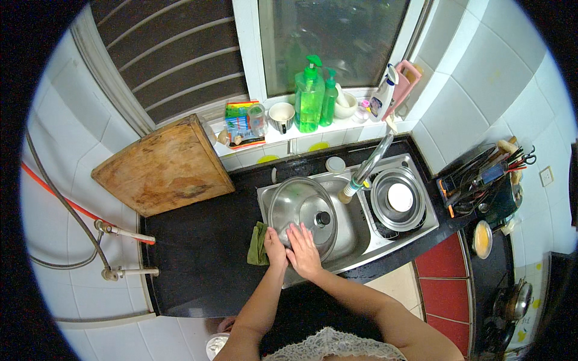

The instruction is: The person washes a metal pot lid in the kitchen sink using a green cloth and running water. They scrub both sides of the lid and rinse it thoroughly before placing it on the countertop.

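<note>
A round glass pot lid [303, 198] with a black knob [323, 218] is over the left basin of the steel sink [354, 234]. My left hand [275, 247] holds the lid at its near left rim, the thumb on the upper face. My right hand [303, 249] lies nearly flat on the lid's glass just left of the knob, fingers extended. A folded green cloth [258, 246] rests on the black counter beside my left hand, at the sink's left edge. Part of the basin is hidden under the lid and my hands.
A steel faucet [372, 158] reaches over the sink divider. The right basin holds a metal pan [379, 195] with a white round item [400, 197] in it. A wooden cutting board [165, 167] leans at the back left; green pump bottles [310, 101] line the sill. Pipes [131, 233] jut from the left wall.
</note>
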Motion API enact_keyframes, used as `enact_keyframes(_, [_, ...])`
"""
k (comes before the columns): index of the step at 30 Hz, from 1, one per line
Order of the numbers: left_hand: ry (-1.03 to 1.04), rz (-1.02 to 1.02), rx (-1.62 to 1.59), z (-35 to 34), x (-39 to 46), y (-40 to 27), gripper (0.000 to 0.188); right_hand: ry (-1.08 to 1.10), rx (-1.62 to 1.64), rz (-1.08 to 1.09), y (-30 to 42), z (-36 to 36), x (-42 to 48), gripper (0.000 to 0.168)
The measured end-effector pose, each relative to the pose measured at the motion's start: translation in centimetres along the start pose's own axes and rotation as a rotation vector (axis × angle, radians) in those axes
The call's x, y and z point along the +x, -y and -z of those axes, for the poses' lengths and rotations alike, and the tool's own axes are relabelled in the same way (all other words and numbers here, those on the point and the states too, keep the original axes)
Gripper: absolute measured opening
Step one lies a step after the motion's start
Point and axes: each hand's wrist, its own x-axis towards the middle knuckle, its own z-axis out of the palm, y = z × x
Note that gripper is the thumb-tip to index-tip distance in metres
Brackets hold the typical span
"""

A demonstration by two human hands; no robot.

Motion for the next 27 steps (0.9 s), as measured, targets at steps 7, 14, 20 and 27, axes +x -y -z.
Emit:
enact_keyframes(7, [0.103, -0.071, 0.074, 1.5, 0.0, 0.8, 0.042, -0.163, -0.041, -0.124, -2.7, 1.5, 6.6, 0.06])
enact_keyframes(14, [0.121, -0.17, 0.177, 0.7, -0.6, 1.0, 0.042, -0.161, -0.051, -0.288, -6.4, 1.8, 8.9, 0.061])
enact_keyframes(20, [0.152, -0.143, 0.137, 2.0, 0.1, 0.9, 0.041, 0.046, -0.05, 0.117, 0.2, 1.4, 3.6, 0.054])
enact_keyframes(27, [0.212, -0.138, 0.249, 1.1, -0.7, -0.2, 0.039, -0.049, -0.167, 0.068, -2.8, 3.0, 6.6, 0.042])
